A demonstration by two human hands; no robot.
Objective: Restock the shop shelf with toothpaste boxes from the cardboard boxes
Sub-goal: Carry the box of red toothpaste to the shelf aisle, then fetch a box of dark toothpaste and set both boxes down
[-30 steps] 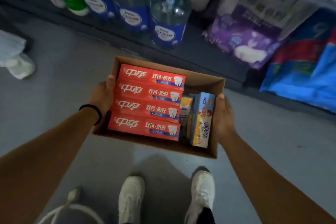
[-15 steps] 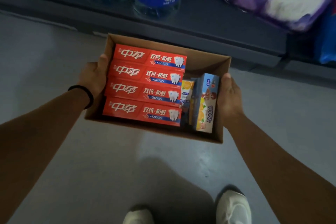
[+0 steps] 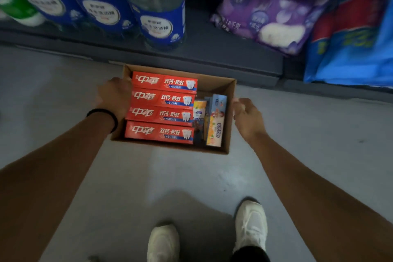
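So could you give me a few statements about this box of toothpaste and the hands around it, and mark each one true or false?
1. Four red toothpaste boxes lie flat side by side in the cardboard box. True.
2. The right hand grips a red toothpaste box. False: its fingers are relaxed beside the cardboard box's right wall, holding nothing.
3. The left hand is at the cardboard box's left wall. True.
4. The bottles on the shelf have red labels. False: their labels are blue.
5. The cardboard box is on the shelf. False: it is low over the grey floor, in front of the shelf.
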